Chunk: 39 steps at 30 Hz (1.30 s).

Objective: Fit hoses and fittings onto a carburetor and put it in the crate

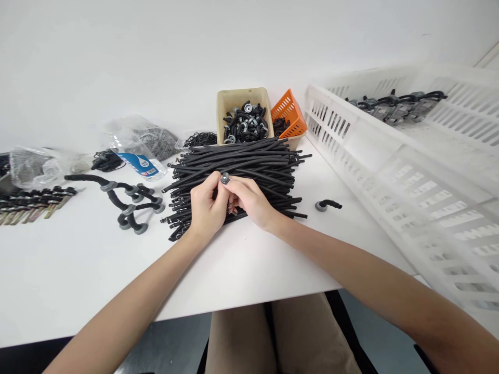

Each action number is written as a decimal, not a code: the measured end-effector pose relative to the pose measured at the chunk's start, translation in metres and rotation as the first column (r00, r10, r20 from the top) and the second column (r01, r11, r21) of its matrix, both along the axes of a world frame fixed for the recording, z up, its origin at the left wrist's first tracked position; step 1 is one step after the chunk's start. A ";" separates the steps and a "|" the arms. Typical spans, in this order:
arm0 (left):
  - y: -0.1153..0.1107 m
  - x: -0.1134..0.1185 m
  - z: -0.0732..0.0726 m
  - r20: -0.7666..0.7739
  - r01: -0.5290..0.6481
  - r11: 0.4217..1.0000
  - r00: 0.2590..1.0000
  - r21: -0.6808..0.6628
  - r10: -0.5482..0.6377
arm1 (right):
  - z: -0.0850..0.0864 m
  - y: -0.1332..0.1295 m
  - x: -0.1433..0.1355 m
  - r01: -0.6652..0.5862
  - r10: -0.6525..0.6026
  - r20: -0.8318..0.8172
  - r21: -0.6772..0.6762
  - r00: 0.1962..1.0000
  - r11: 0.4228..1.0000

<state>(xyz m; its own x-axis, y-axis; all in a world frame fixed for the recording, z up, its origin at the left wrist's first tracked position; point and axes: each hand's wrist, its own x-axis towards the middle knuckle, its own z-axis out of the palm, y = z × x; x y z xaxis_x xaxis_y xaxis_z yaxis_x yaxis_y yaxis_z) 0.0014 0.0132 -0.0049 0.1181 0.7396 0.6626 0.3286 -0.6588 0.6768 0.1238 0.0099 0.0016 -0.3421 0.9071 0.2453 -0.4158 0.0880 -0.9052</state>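
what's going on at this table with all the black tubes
A person's left hand and right hand are brought together at the fingertips, over the near part of a pile of black tubes in this view. Whatever they may be pinching is too small and covered to tell. A joined group of black pieces with grey rings lies to the left, and one short curved black piece lies alone to the right, near the white crate.

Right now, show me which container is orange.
The small, tilted basket between the beige bin and the white crate; neither of those is orange.
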 end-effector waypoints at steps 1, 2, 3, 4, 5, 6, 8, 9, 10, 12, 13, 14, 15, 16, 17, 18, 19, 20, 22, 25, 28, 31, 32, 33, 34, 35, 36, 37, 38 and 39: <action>0.000 0.000 0.000 0.000 0.001 1.000 1.000 0.002 -0.001 | 0.000 0.000 0.000 -0.002 0.002 -0.001 0.004 1.000 1.000; 0.000 0.000 0.000 0.000 0.002 1.000 1.000 0.004 -0.002 | 0.000 0.000 0.000 -0.003 0.003 0.000 0.007 1.000 1.000; 0.000 0.000 0.000 -0.001 0.005 1.000 1.000 0.005 -0.005 | 0.000 0.000 0.000 -0.003 0.003 0.003 0.009 1.000 1.000; 0.000 0.000 0.000 -0.001 0.006 1.000 1.000 0.007 -0.006 | -0.001 0.001 0.000 -0.002 0.002 0.006 0.009 1.000 1.000; 0.000 0.000 0.000 -0.001 0.006 1.000 1.000 0.007 -0.006 | -0.001 0.001 0.000 -0.001 0.001 0.010 0.007 1.000 1.000; 0.000 0.000 -0.001 0.000 0.004 1.000 1.000 0.007 -0.004 | -0.001 0.001 0.000 0.001 -0.001 0.013 0.004 1.000 1.000; 0.000 -0.001 -0.001 -0.001 -0.001 1.000 1.000 0.003 0.001 | 0.000 0.001 0.000 0.004 -0.004 0.015 0.001 1.000 1.000; 0.000 -0.001 -0.001 -0.003 -0.005 1.000 1.000 0.003 0.005 | 0.000 0.001 0.000 0.004 -0.004 0.014 0.002 1.000 1.000; 0.001 -0.001 -0.001 -0.006 -0.008 1.000 1.000 0.003 0.008 | 0.000 0.000 0.000 0.004 -0.004 0.013 0.005 1.000 1.000; 0.001 -0.001 -0.001 -0.008 -0.007 1.000 1.000 0.003 0.007 | 0.000 0.000 0.000 0.002 -0.003 0.010 0.012 1.000 1.000; 0.001 0.000 -0.001 -0.007 -0.003 1.000 1.000 0.004 0.003 | 0.000 0.000 0.000 0.001 -0.001 0.007 0.014 1.000 1.000; 0.001 0.000 -0.001 -0.005 0.000 1.000 1.000 0.004 0.000 | 0.000 0.000 0.000 0.000 0.000 0.004 0.015 1.000 1.000; 0.001 0.000 -0.001 -0.004 0.003 1.000 1.000 0.004 -0.003 | 0.000 0.000 0.000 -0.002 0.002 0.001 0.014 1.000 1.000; 0.001 0.000 -0.001 -0.001 0.004 1.000 1.000 0.003 -0.004 | 0.000 0.000 0.000 -0.002 0.002 0.000 0.012 1.000 1.000; 0.001 0.000 -0.001 0.000 0.005 1.000 1.000 0.001 -0.005 | 0.000 0.000 0.000 0.000 0.000 -0.001 0.009 1.000 1.000; 0.001 0.000 -0.001 0.002 0.004 1.000 1.000 -0.002 -0.004 | 0.001 0.000 0.000 0.002 -0.002 0.000 0.006 1.000 1.000; 0.001 0.000 -0.001 0.004 0.006 1.000 1.000 -0.007 -0.006 | 0.001 0.000 0.000 0.004 -0.004 0.003 0.005 1.000 1.000; 0.001 -0.001 -0.001 0.006 0.008 1.000 1.000 -0.010 -0.008 | 0.001 0.000 0.000 0.005 -0.005 0.006 0.005 1.000 1.000; 0.001 -0.001 -0.001 0.004 0.007 1.000 1.000 -0.011 -0.007 | 0.001 0.000 0.000 0.003 -0.003 0.012 0.009 1.000 1.000; 0.000 0.000 0.000 -0.001 0.005 1.000 1.000 0.001 -0.005 | 0.000 0.000 0.000 -0.002 0.001 0.013 0.013 1.000 1.000; 0.000 0.000 0.000 0.004 0.005 1.000 1.000 0.001 -0.005 | 0.000 0.000 0.000 0.001 -0.001 0.009 0.012 1.000 1.000; 0.000 0.000 0.000 0.008 0.006 1.000 1.000 -0.008 -0.006 | 0.000 0.000 0.000 0.001 -0.002 0.002 0.012 1.000 1.000; 0.000 0.000 0.000 0.008 0.008 1.000 1.000 -0.007 -0.008 | 0.000 0.000 0.000 0.000 0.000 -0.001 0.014 1.000 1.000; 0.000 0.000 0.000 0.005 0.009 1.000 1.000 -0.003 -0.009 | 0.000 0.000 0.000 0.000 0.000 -0.005 0.015 1.000 1.000; 0.000 0.000 0.000 0.003 0.009 1.000 1.000 0.002 -0.009 | 0.000 0.000 0.000 -0.001 0.001 -0.008 0.016 1.000 1.000; 0.000 0.000 0.000 0.001 0.006 1.000 1.000 0.005 -0.006 | 0.000 0.000 0.000 -0.002 0.002 -0.009 0.017 1.000 1.000; 0.000 0.000 0.000 0.001 0.003 1.000 1.000 0.006 -0.003 | 0.000 0.000 0.000 -0.003 0.003 -0.008 0.017 1.000 1.000; 0.000 0.000 0.000 0.001 0.000 1.000 1.000 0.003 0.000 | 0.000 0.000 0.000 -0.004 0.004 -0.007 0.018 1.000 1.000; 0.000 0.000 0.000 0.002 0.000 1.000 1.000 0.000 0.000 | 0.000 0.000 0.000 -0.005 0.005 -0.005 0.019 1.000 1.000; 0.000 0.000 0.000 0.004 0.002 1.000 1.000 -0.002 -0.001 | -0.001 0.001 0.000 -0.007 0.007 -0.004 0.022 1.000 1.000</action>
<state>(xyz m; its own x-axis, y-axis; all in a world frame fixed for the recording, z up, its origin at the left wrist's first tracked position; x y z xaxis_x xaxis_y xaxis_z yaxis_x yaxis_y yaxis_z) 0.0014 0.0134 -0.0050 0.1168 0.7410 0.6613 0.3252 -0.6576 0.6795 0.1239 0.0104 0.0011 -0.3470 0.8992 0.2666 -0.4204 0.1049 -0.9013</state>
